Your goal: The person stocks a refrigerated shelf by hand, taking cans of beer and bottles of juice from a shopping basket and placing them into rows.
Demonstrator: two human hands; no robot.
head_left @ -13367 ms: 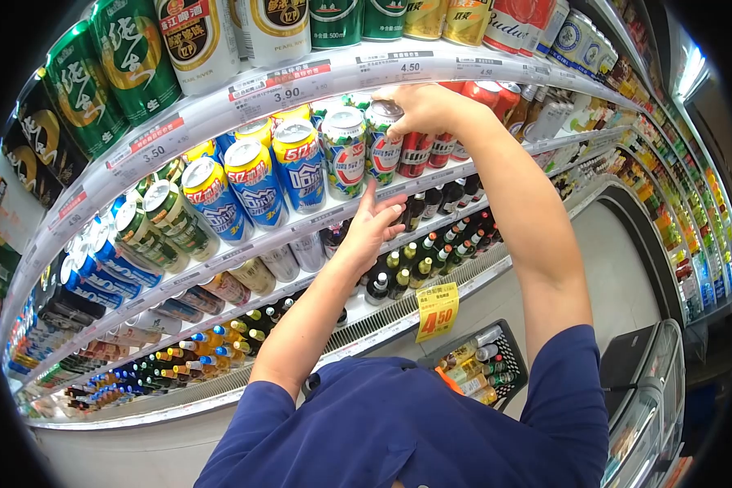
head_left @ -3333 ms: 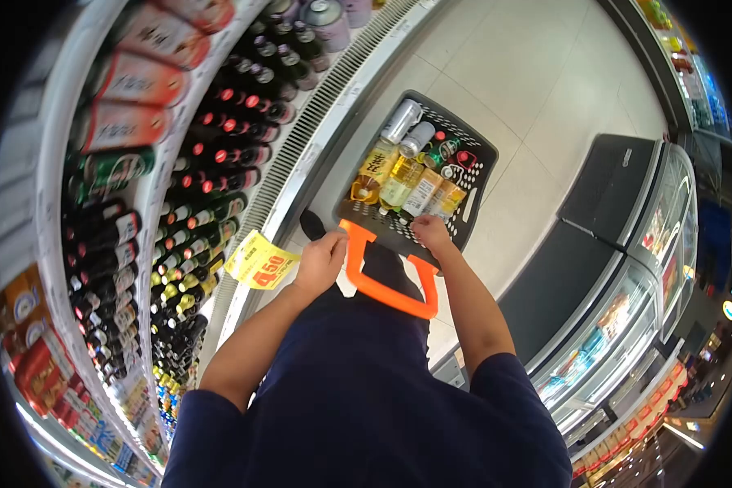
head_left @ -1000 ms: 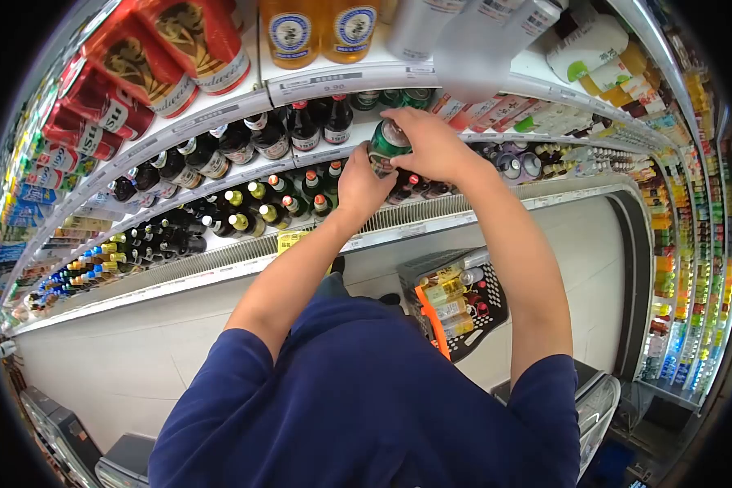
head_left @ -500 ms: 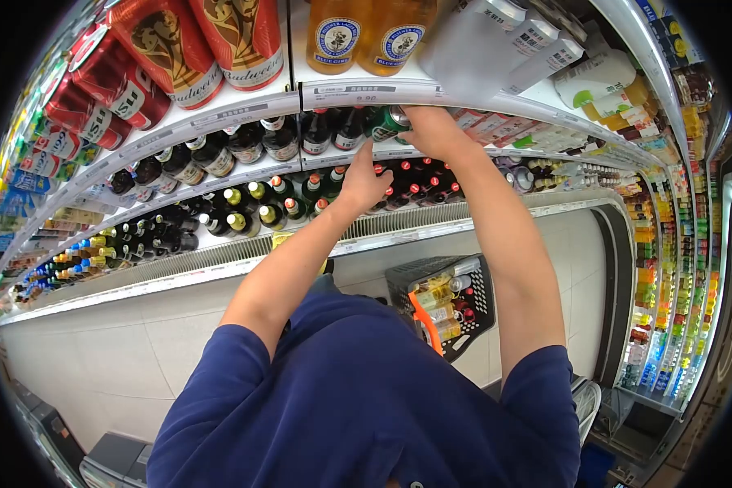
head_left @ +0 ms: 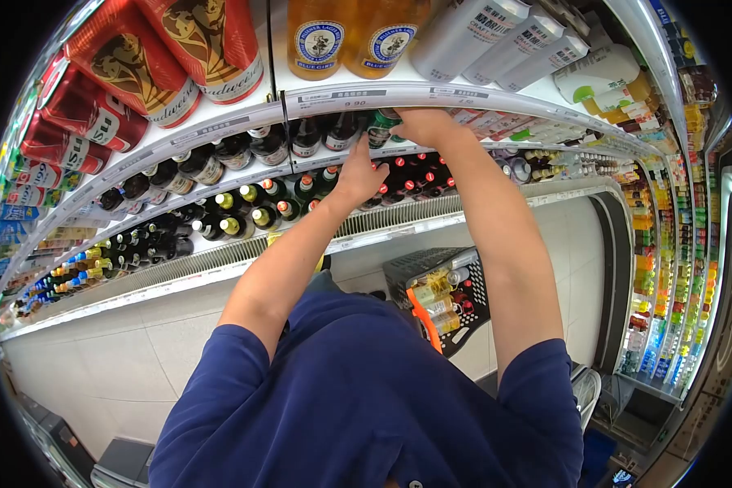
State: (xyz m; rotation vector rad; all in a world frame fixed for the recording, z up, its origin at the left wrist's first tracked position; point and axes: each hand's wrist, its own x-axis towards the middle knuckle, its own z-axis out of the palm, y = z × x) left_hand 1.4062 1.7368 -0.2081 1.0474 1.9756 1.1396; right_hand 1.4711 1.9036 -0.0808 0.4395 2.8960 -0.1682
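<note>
A green beer can [head_left: 380, 128] stands nearly upright on the middle shelf, beside dark bottles [head_left: 341, 130]. My right hand [head_left: 428, 127] reaches in from the right, its thumb against the can and its other fingers partly hidden under the upper shelf's edge. My left hand [head_left: 361, 176] is just below and left of the can, with fingers stretched upward and thumb apart. The left fingertips come right to the can's lower left side and overlap the bottles there. Red-capped bottles [head_left: 409, 185] sit on the lower shelf beneath both hands.
Overhead, the upper shelf edge [head_left: 355, 101] carries amber bottles [head_left: 317, 41], silver cans [head_left: 470, 37] and large red cans [head_left: 130, 61]. On the floor below stands a black basket [head_left: 473, 305] with an orange handle, holding several bottles. More stocked shelves [head_left: 667, 268] curve along the right.
The green can has gone from tilted to more upright and shifted slightly left. My right hand has moved a little with it. The view has shifted slightly, uncovering the silver cans.
</note>
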